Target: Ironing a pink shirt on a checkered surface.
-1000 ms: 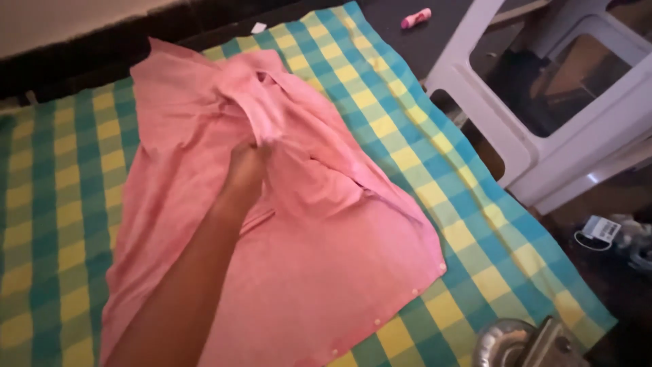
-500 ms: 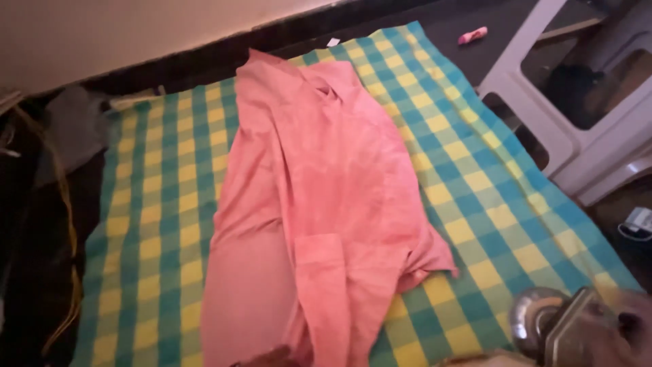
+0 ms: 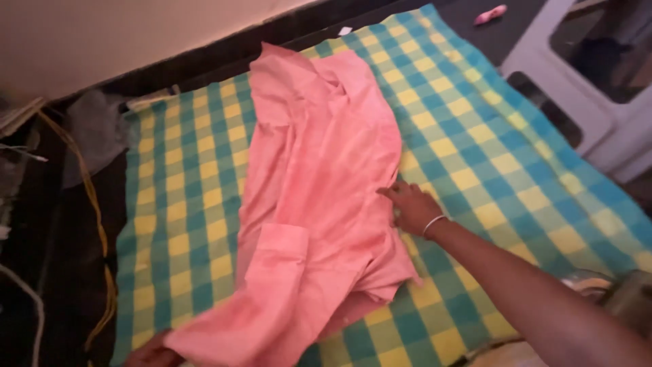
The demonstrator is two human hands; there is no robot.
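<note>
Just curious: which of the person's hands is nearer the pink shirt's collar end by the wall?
Right. The right hand rests on the pink shirt at its mid edge; the left hand grips the bottom end, farthest away.

Dim, warm indoor light; soft focus, perhaps motion-blurred at edges.

A dark floor (image 3: 61, 272) carries a green, blue and yellow checked cloth (image 3: 489, 156). A crumpled pink cotton shirt (image 3: 319, 183) lies spread on the cloth.
</note>
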